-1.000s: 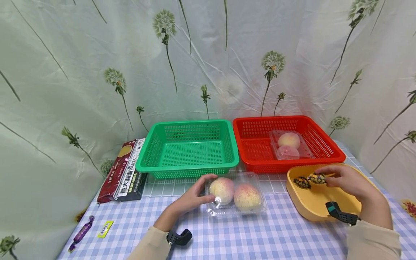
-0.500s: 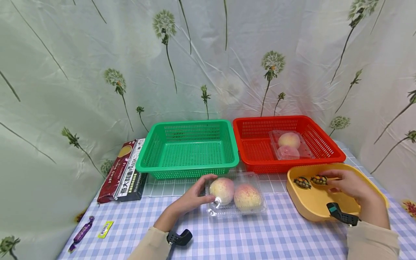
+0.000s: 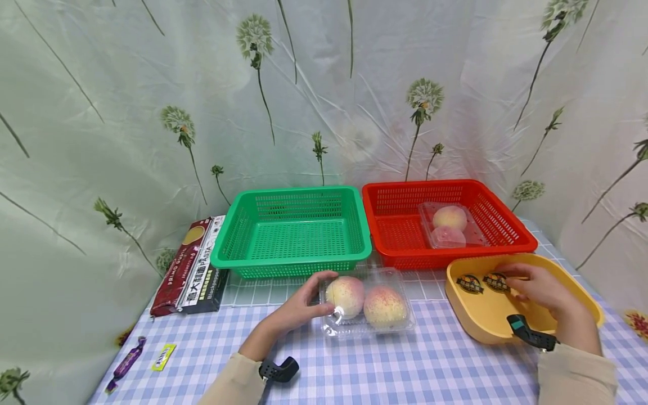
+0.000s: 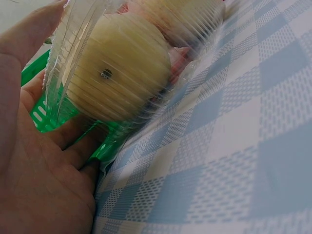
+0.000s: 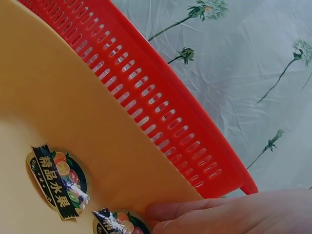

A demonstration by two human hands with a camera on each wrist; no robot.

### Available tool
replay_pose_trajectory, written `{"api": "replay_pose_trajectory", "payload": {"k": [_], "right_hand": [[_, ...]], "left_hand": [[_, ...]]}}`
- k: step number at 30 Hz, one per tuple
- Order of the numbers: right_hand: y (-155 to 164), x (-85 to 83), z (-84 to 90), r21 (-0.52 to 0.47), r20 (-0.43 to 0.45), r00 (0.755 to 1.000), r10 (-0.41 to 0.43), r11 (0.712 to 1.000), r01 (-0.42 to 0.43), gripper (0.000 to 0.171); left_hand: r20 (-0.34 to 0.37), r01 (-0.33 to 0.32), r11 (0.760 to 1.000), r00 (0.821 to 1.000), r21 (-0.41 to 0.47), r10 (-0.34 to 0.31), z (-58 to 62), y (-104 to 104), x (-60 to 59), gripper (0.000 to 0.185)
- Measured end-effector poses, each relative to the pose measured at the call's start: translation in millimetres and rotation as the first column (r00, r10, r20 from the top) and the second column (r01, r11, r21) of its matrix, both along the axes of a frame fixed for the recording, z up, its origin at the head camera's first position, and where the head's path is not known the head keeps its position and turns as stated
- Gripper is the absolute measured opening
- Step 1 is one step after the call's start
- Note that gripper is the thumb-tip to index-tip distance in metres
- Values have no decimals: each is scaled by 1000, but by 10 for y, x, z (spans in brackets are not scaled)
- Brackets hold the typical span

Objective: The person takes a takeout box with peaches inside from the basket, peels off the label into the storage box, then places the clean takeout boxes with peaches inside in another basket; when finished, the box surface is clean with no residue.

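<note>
My left hand (image 3: 309, 304) grips the left end of a clear plastic box (image 3: 369, 306) holding two peaches, which rests on the checked cloth; in the left wrist view my left hand (image 4: 39, 170) wraps round the clear plastic box (image 4: 122, 73). My right hand (image 3: 534, 287) reaches into a yellow tray (image 3: 458, 320) and pinches the edge of a round fruit sticker (image 3: 496, 282) lying against the tray's inner wall. A second sticker (image 3: 469, 284) lies beside it. The right wrist view shows the held sticker (image 5: 122, 223) at my fingertips (image 5: 165, 213) and the second sticker (image 5: 59, 180).
A green basket (image 3: 293, 230) and a red basket (image 3: 400, 225) stand side by side at the back; the red one holds another peach box (image 3: 448, 225). Pasta boxes (image 3: 194, 264) lie at the left. A purple candy (image 3: 126, 363) and a yellow packet (image 3: 163, 356) lie near the front left edge.
My right hand has lowered the sticker from above the tray down against its inner wall. The left hand and the peach box have not moved.
</note>
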State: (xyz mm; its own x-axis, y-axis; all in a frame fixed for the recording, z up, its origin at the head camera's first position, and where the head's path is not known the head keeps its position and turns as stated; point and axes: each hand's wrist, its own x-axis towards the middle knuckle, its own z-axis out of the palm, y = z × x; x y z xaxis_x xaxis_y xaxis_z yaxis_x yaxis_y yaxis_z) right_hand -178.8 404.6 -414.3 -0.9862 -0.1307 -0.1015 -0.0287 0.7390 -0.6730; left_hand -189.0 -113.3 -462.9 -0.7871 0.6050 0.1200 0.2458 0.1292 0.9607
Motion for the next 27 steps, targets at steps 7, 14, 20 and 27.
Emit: {"api": "replay_pose_trajectory", "payload": {"k": [7,14,20,27], "right_hand": [[34,-3,84,50,-56,994,-94,994,97,44],[25,21,204,-55,-43,961,-273,961,271,56],[-32,51,281,-84,-63,905,-421,906,415,63],[-181,-7,357,-109,-91,857,-508,860,498,71]], "left_hand": [[25,4,1000,1000,6,-4,19,-1,13,70],[4,19,1000,1000,-9,-19,35,11,18,67],[-43,-6,999,999,-32,4,27,15,20,65],[-91,-28,1000,996,-10,27,105,57,51,59]]}}
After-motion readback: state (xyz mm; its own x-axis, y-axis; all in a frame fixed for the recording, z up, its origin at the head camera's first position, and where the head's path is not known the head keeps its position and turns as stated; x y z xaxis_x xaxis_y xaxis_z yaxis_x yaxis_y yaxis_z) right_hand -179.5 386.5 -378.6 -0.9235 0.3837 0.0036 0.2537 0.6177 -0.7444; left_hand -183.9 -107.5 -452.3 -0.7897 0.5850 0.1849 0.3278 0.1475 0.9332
